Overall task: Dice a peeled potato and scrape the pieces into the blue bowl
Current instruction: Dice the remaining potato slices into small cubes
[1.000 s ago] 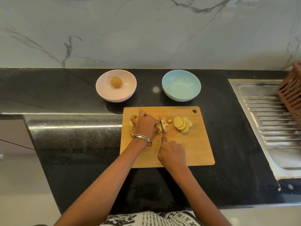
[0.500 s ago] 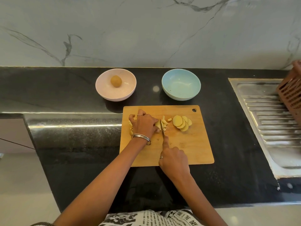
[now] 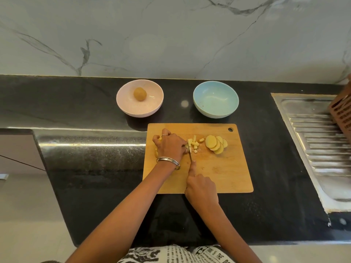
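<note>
A wooden cutting board (image 3: 224, 173) lies on the black counter. My left hand (image 3: 170, 144) curls over a stack of potato slices at the board's left side, hiding most of them. My right hand (image 3: 201, 188) grips a knife (image 3: 190, 154) with the forefinger stretched along the blade's back; the blade stands against the potato by my left fingertips. Cut sticks and small cubes (image 3: 194, 144) lie just right of the blade. Further right is a fanned pile of round potato slices (image 3: 215, 144). The blue bowl (image 3: 216, 99) sits behind the board and holds no potato.
A pink bowl (image 3: 140, 109) with one small unpeeled potato (image 3: 140, 94) stands left of the blue bowl. A steel sink drainboard (image 3: 321, 141) lies to the right, with a brown slotted basket (image 3: 341, 112) on it. A marble wall backs the counter.
My right hand has drawn back toward me with the knife. More cut sticks lie to the right of the blade. My left hand stays on the potato stack.
</note>
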